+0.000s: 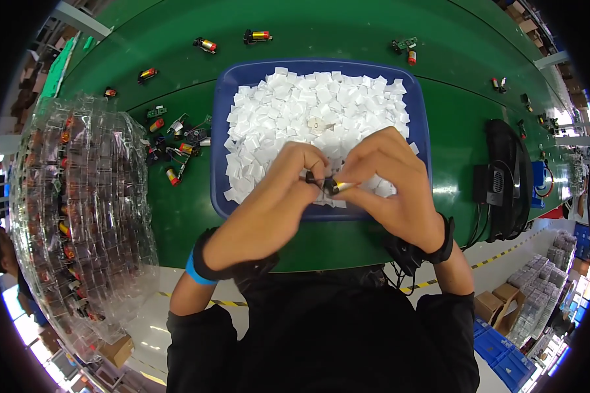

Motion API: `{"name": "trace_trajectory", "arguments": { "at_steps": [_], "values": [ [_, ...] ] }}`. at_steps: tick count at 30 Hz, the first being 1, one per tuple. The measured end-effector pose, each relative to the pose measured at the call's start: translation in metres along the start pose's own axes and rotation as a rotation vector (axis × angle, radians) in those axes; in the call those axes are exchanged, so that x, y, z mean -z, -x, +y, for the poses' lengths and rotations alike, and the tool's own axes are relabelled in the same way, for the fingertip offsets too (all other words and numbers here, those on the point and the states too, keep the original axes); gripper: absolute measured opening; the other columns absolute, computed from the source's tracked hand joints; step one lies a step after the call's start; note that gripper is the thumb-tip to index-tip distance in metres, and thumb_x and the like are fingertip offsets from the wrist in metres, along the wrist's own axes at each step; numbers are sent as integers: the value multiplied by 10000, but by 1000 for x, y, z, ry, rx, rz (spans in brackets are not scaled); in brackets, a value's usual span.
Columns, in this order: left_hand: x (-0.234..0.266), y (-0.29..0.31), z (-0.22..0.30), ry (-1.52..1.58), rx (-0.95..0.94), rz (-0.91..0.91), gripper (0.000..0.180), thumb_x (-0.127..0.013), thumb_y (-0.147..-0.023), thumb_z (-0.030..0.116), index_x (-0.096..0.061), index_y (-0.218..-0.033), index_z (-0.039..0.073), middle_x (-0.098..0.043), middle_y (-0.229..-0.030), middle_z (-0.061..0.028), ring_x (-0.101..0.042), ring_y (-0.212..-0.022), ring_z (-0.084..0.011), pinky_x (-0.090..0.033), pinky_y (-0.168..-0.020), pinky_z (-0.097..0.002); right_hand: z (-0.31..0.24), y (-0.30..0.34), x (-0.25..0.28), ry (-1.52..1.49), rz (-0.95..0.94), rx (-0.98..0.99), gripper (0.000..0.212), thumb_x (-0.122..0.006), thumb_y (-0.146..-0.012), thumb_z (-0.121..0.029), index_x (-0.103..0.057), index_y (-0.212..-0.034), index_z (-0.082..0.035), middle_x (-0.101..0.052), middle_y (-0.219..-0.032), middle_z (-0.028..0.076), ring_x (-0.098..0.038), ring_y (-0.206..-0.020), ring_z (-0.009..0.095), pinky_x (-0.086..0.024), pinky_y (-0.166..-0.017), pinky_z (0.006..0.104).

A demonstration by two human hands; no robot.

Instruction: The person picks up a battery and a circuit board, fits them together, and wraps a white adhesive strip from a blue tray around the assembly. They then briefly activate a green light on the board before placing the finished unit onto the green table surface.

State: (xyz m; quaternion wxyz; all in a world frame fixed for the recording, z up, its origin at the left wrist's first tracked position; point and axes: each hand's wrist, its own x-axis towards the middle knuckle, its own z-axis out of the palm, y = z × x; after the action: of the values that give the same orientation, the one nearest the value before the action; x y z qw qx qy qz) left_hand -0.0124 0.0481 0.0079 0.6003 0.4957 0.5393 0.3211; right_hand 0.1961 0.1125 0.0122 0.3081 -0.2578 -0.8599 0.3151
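Note:
Over the near edge of a blue tray (220,144), both hands meet at a small assembly. My right hand (392,180) is closed in a pinch on its yellow cylindrical battery (341,187). My left hand (292,175) pinches the black part (313,179) at the other end; its fingers partly hide this piece. Small white square pieces (275,108) fill the tray in a loose heap beneath the hands. On top of that heap lies a cream-coloured roundish piece (317,124), apart from my fingers.
A tall stack of clear plastic blister trays (88,216) with battery assemblies stands at left. Several loose assemblies (180,149) lie beside the blue tray, others (258,37) along the back of the green table (177,239). At right rests a black bag (510,177).

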Motion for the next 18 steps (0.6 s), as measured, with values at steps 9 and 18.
{"name": "trace_trajectory", "arguments": {
  "at_steps": [9, 18],
  "values": [
    [3, -4, 5, 717, 25, -7, 184, -537, -981, 146, -586, -1095, 10, -626, -1108, -96, -579, -1071, -157, -436, -961, -320, -2, 4, -6, 8, 117, 230, 305, -838, -675, -34, -660, -922, -52, -741, -934, 77, -601, -885, 262, -496, -738, 332],
    [-3, 15, 8, 460, 2, -50, 275, -573, -967, 44, -557, -1231, -30, -627, -1041, -84, -635, -814, -129, -571, -683, -274, -12, 8, -2, 32, 81, 142, 297, -833, -690, -21, -684, -946, -38, -751, -966, 87, -609, -879, 242, -503, -714, 312]
  ]
}}
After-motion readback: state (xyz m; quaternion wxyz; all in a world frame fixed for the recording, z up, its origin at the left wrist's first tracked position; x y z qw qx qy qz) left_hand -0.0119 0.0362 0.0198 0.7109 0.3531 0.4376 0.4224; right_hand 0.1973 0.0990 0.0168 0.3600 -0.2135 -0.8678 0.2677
